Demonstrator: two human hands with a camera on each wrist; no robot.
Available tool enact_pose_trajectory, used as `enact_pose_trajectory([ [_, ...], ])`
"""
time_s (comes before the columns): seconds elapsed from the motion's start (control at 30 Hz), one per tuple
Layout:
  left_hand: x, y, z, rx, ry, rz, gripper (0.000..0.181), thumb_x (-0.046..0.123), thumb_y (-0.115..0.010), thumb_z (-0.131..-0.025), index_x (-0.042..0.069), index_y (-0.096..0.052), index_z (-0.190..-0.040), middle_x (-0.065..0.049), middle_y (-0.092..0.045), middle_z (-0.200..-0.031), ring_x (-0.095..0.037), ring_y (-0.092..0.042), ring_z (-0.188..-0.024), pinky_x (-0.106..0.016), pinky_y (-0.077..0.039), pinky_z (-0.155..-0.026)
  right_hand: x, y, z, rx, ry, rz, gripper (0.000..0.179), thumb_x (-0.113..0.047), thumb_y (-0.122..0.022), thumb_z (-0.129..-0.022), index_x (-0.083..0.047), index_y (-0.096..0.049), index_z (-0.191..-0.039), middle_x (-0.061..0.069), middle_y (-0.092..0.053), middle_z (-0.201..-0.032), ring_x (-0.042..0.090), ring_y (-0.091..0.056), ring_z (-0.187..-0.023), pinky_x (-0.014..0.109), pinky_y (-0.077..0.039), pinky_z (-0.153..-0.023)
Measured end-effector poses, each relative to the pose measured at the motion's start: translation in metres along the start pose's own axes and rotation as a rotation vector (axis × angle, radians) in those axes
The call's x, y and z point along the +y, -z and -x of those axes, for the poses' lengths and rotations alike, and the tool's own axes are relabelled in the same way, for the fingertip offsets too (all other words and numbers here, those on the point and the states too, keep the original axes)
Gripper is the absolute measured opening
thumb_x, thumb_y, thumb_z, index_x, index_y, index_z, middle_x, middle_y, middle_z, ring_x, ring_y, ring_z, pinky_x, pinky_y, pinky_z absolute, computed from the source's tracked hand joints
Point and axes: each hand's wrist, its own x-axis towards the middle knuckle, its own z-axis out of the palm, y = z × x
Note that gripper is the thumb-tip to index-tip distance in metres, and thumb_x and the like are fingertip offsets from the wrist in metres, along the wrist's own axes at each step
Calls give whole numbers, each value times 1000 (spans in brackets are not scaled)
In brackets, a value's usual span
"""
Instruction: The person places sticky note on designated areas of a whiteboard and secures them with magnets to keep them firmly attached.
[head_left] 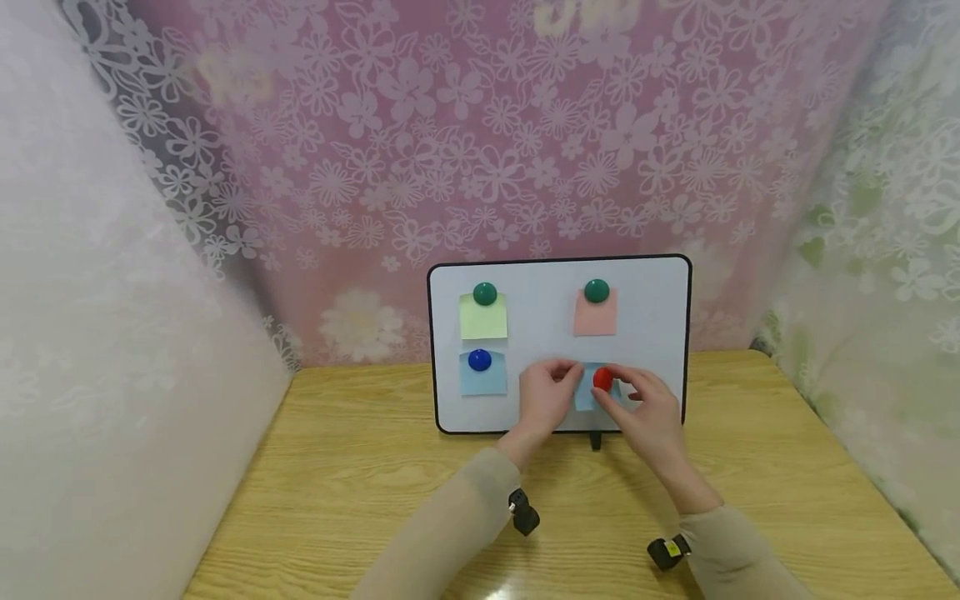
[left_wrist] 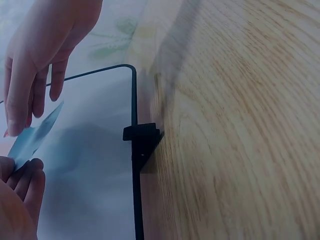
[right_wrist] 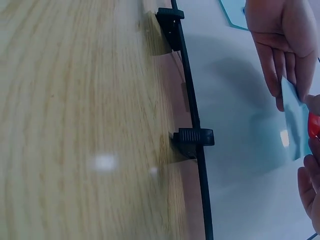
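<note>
My left hand (head_left: 544, 398) pinches the left edge of a light blue sticky note (head_left: 586, 400) at the lower right of a small whiteboard (head_left: 540, 312). Between thumb and fingertips, my right hand (head_left: 654, 418) holds a round red magnet (head_left: 602, 380) over the upper part of that note. From the right wrist, the note (right_wrist: 294, 120) looks tilted out from the board, with the red magnet (right_wrist: 313, 125) close against it. In the left wrist view, the note (left_wrist: 32, 140) spans between both hands.
Green magnets hold a green note (head_left: 483, 325) and a pink note (head_left: 596, 318) along the top. A blue magnet (head_left: 480, 360) holds another blue note (head_left: 483, 384) at lower left. Black feet (right_wrist: 195, 136) support the board on the wooden table (head_left: 360, 475), before a flowered curtain (head_left: 480, 158).
</note>
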Motion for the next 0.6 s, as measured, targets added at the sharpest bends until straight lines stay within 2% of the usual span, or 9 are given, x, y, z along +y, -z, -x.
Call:
enact_pose_trajectory([
  [0.17, 6, -5, -1, 11, -16, -11, 17, 25, -75, -103, 11, -86, -105, 12, -76, -88, -1, -66, -81, -24, -55, -67, 3, -5, -5, 38, -15, 19, 42, -17, -90, -90, -7, -77, -128, 14, -73, -123, 33, -65, -112, 25, -50, -82],
  [0.3, 7, -9, -2, 16, -15, -30, 17, 25, -75, -104, 12, -86, -104, 13, -75, -86, -1, -64, -78, -23, -54, -65, 8, -8, -9, 63, -33, 31, 43, -19, -91, -89, -6, -77, -128, 15, -72, -121, 33, -65, -108, 36, -52, -81],
  [0.6, 4, -12, -6, 48, -14, -59, 15, 22, -76, -103, 11, -85, -102, 13, -72, -81, -1, -62, -74, -22, -54, -62, 14, -12, -13, 100, -5, 43, 44, -17, -91, -88, -2, -76, -126, 20, -72, -117, 42, -63, -109, 56, -50, -86],
])
